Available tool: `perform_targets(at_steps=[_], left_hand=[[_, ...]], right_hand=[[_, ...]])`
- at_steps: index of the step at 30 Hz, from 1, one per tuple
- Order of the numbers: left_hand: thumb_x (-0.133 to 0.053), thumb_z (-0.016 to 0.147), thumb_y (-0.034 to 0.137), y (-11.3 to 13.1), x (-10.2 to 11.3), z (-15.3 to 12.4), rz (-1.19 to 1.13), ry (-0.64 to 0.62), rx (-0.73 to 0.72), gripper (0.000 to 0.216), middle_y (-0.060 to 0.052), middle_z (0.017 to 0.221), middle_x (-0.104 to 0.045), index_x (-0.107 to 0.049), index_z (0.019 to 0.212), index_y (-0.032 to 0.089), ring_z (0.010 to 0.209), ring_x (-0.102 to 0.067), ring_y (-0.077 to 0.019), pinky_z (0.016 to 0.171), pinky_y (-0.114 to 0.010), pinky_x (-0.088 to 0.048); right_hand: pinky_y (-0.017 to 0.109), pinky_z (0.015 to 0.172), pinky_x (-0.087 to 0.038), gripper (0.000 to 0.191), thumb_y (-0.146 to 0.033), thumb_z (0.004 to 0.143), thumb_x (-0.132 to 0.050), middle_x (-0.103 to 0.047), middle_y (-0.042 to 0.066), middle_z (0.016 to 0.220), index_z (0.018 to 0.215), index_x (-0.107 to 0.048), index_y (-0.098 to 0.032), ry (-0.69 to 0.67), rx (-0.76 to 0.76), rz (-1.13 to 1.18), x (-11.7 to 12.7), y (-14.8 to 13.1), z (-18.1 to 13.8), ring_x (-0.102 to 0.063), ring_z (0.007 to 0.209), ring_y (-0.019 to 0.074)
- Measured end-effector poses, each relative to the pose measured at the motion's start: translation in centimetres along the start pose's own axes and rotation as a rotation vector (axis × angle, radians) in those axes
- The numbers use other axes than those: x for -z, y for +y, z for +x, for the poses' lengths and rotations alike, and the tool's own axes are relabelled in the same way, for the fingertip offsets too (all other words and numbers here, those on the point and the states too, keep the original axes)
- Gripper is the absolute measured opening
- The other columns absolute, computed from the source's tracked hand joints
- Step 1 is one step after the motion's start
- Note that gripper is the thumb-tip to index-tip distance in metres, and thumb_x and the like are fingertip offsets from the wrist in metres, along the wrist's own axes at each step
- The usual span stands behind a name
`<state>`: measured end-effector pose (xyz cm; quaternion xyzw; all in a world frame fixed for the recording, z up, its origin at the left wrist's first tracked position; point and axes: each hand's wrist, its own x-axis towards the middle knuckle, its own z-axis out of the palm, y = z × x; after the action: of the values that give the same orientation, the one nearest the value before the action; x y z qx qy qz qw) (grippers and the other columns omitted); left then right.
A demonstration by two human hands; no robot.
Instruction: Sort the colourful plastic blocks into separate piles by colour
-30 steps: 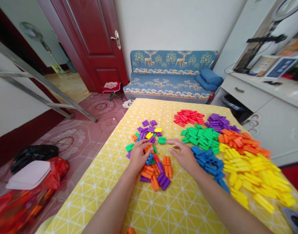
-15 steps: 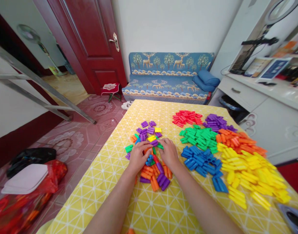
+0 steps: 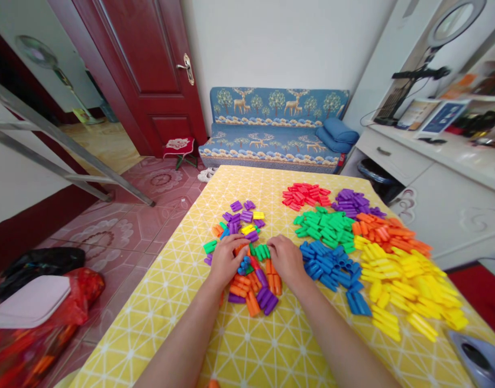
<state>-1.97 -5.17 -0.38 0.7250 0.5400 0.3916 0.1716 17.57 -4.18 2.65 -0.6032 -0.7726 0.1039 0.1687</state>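
A mixed pile of small ribbed plastic pieces, with orange pieces (image 3: 253, 303) and purple pieces (image 3: 267, 300), lies on the table between my hands. My left hand (image 3: 227, 262) is at the pile's left side, fingers curled in, with a bunch of blue pieces (image 3: 243, 265) showing under its thumb side. An orange piece is partly hidden by its fingertips. My right hand (image 3: 287, 260) is closed, its fingertips at the right end of a row of green pieces (image 3: 261, 251). Its palm side is hidden.
Sorted heaps stand on the right: red (image 3: 305, 195), green (image 3: 325, 226), purple (image 3: 352, 203), blue (image 3: 330, 264), orange (image 3: 387, 233) and yellow (image 3: 409, 285). A grey object (image 3: 476, 358) sits at the near right edge of the yellow tablecloth (image 3: 158, 323).
The green pieces at my right fingertips have come nearer and now show more fully. My right hand has drawn back slightly from the pile's far side. My left hand stays over the pile.
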Motion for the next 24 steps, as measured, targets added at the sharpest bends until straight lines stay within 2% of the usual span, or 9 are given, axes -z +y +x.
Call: perform_targets(at_steps=[3,7,13,16,21,24], left_hand=[[-0.057,0.087,0.026,0.1,0.0,0.0,-0.005,0.004,0.001,0.021,-0.005,0.111,-0.069,-0.073,0.101,0.025,0.105,-0.062,-0.0229,0.096,-0.042,-0.046],[-0.057,0.088,0.027,0.2,0.1,-0.1,-0.009,0.007,-0.006,0.021,-0.005,0.111,-0.069,-0.073,0.101,0.025,0.106,-0.061,-0.0232,0.096,-0.042,-0.046],[-0.056,0.088,0.026,0.2,0.1,-0.1,0.003,0.003,-0.005,0.021,-0.005,0.110,-0.069,-0.073,0.101,0.025,0.105,-0.061,-0.0230,0.095,-0.042,-0.046],[-0.056,0.088,0.026,0.3,0.2,-0.1,0.008,-0.004,0.003,0.021,-0.005,0.111,-0.069,-0.073,0.100,0.025,0.106,-0.061,-0.0227,0.095,-0.042,-0.045],[-0.057,0.087,0.026,0.2,0.2,-0.1,0.015,-0.008,0.009,0.021,-0.004,0.112,-0.069,-0.072,0.101,0.025,0.107,-0.061,-0.0227,0.096,-0.042,-0.045],[-0.057,0.087,0.025,0.1,0.1,-0.1,0.020,-0.006,0.007,0.020,-0.005,0.112,-0.069,-0.073,0.100,0.025,0.107,-0.061,-0.0229,0.096,-0.042,-0.045]], right_hand=[[0.026,0.079,-0.039,0.021,-0.027,0.091,-0.047,-0.064,0.006,0.100,0.101,-0.065,-0.022,0.024,0.050,-0.026,0.0,-0.5,-0.5,-0.058,0.099,0.0187],[0.028,0.071,-0.040,0.033,-0.042,0.083,-0.060,-0.062,0.005,0.101,0.112,-0.061,-0.028,-0.063,0.017,-0.079,-0.1,-1.4,-0.9,-0.061,0.092,0.0215],[0.028,0.070,-0.041,0.037,-0.033,0.077,-0.062,-0.062,0.006,0.099,0.113,-0.062,-0.028,-0.111,0.009,-0.159,0.1,-1.5,0.2,-0.062,0.089,0.0218],[0.028,0.071,-0.042,0.038,-0.032,0.077,-0.059,-0.063,0.008,0.102,0.114,-0.062,-0.025,-0.039,-0.053,-0.182,2.0,0.6,1.3,-0.061,0.091,0.0217],[0.031,0.076,-0.043,0.043,-0.032,0.081,-0.056,-0.062,0.011,0.113,0.122,-0.059,-0.020,0.235,-0.201,-0.302,5.8,7.4,3.2,-0.058,0.099,0.0251],[0.033,0.081,-0.043,0.042,-0.029,0.081,-0.056,-0.062,0.012,0.112,0.122,-0.060,-0.018,0.281,-0.214,-0.372,6.5,10.9,3.7,-0.056,0.100,0.0265]])
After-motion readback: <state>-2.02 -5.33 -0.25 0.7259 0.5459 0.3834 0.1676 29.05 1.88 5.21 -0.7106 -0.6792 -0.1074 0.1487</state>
